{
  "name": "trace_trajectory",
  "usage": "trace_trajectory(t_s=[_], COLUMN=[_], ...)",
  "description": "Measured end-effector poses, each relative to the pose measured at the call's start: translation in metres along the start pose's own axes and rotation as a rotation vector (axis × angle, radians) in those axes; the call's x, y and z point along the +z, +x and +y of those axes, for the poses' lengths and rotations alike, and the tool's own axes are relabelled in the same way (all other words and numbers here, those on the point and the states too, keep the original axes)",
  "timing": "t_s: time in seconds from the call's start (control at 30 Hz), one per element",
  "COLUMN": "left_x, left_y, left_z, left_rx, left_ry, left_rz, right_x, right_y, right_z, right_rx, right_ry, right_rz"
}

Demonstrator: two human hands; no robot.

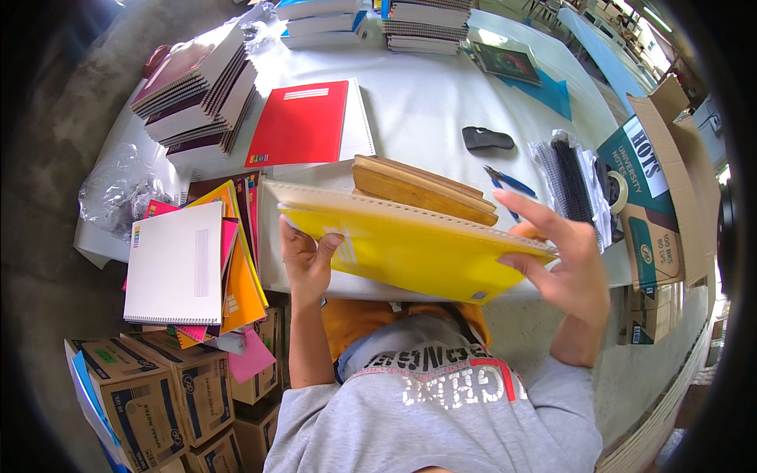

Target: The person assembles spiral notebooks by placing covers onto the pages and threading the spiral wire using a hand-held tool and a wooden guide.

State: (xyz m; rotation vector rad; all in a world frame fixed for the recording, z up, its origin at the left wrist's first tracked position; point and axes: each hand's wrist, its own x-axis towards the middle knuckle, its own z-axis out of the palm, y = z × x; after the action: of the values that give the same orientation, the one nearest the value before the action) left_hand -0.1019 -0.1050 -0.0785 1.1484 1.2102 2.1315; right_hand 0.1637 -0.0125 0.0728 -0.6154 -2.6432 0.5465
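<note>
A yellow-covered, unbound notebook is held tilted at the table's near edge, its row of punched holes along the upper edge. My left hand grips its left end, thumb on the yellow cover and fingers behind. At the right end my right hand pinches it, thumb on the cover and forefinger raised off it. Just behind the notebook lies a wooden block, partly covered by it. Farther back rest a red cover over punched sheets and blue-handled pliers.
Bundled black spiral coils, a tape roll and an open carton stand right. A black object lies mid-table. Notebook stacks stand far left; spiral notebooks pile nearer, above cartons. Crumpled plastic lies left.
</note>
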Motion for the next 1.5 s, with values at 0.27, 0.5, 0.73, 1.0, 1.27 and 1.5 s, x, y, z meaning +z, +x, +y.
trace_trajectory(t_s=[0.27,0.5,0.73,1.0,1.27,1.5], left_x=[0.003,-0.025,0.000,-0.013,0.004,0.004], left_y=[0.002,-0.007,-0.021,-0.022,0.046,0.103], left_z=[0.007,-0.013,-0.018,-0.032,0.010,-0.036], left_rx=[0.079,0.078,-0.150,-0.178,-0.036,-0.127], left_ry=[0.008,0.468,0.364,0.778,0.540,0.309], left_rz=[-0.010,-0.126,0.019,-0.243,-0.197,-0.184], right_x=[0.118,0.137,0.171,0.219,0.104,0.055], right_y=[-0.044,-0.052,-0.071,-0.107,-0.030,0.039], right_z=[0.009,0.021,0.041,0.086,0.057,0.050], right_rx=[0.278,0.246,0.375,0.272,0.506,0.352], right_ry=[0.913,0.407,0.502,-0.061,0.972,0.703], right_rz=[0.763,0.481,0.536,0.389,0.564,0.551])
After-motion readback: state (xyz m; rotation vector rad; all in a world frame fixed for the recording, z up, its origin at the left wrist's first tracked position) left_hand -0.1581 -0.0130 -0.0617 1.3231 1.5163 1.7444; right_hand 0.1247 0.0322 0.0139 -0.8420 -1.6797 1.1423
